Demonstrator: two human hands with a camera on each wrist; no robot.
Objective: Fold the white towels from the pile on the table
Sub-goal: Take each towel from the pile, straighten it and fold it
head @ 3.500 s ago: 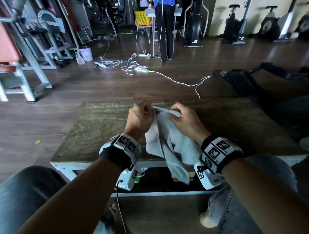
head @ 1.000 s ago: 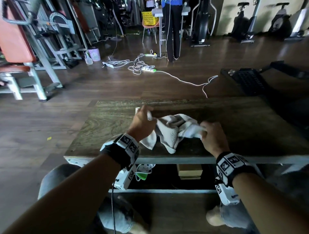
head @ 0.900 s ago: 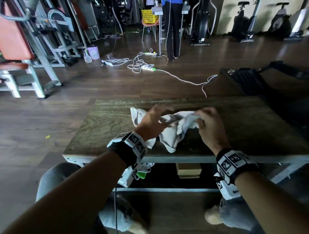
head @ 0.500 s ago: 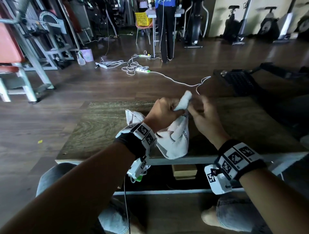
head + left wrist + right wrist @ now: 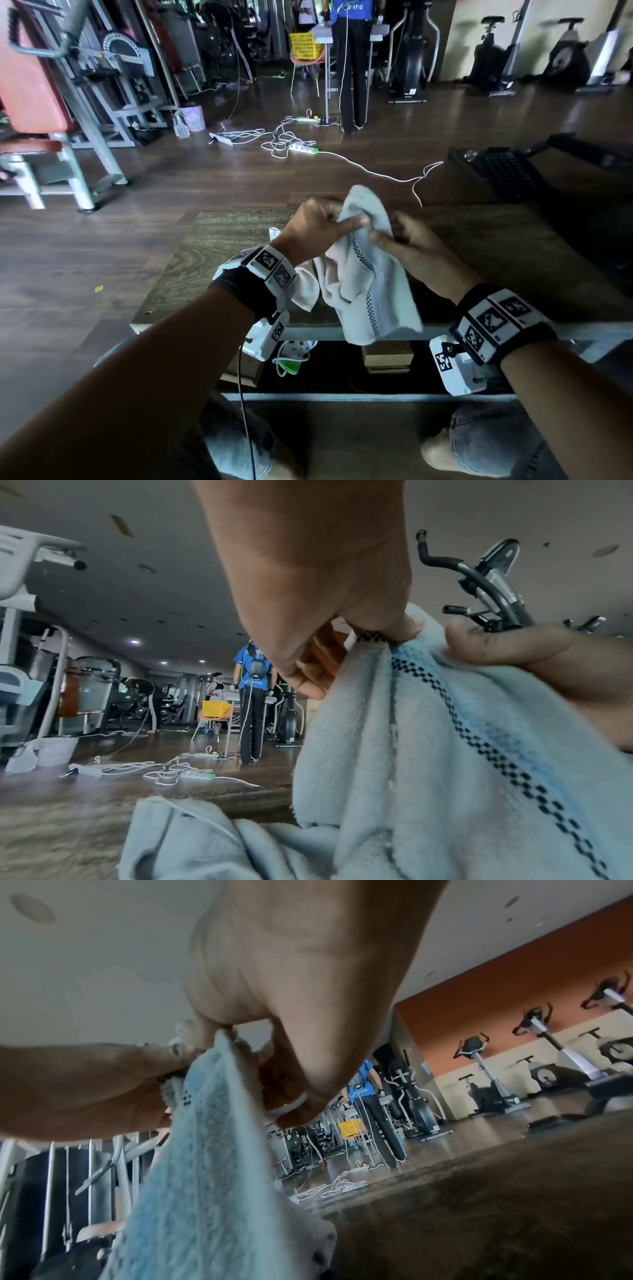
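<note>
A white towel (image 5: pixel 363 284) with a black checkered stripe hangs above the wooden table (image 5: pixel 219 260), held up near its top edge. My left hand (image 5: pixel 325 222) pinches the towel's upper edge between thumb and fingers. My right hand (image 5: pixel 397 236) grips the same edge just to the right, the two hands almost touching. In the left wrist view the towel (image 5: pixel 445 750) drapes down from my left hand (image 5: pixel 373 631). In the right wrist view the towel (image 5: pixel 205 1164) hangs from my right hand (image 5: pixel 232 1039). A second crumpled white towel (image 5: pixel 301 287) lies on the table under my left wrist.
The table's near edge (image 5: pixel 308 332) runs just in front of my knees, with boxes on the shelf below. White cables and power strips (image 5: pixel 284 140) lie on the floor beyond. A person (image 5: pixel 352 61) stands far back among gym machines. A black keyboard (image 5: pixel 503 171) sits at the right.
The towel lay crumpled on the table a second ago; both hands have lifted it and come together at its top edge, so it now hangs down over the table's near edge.
</note>
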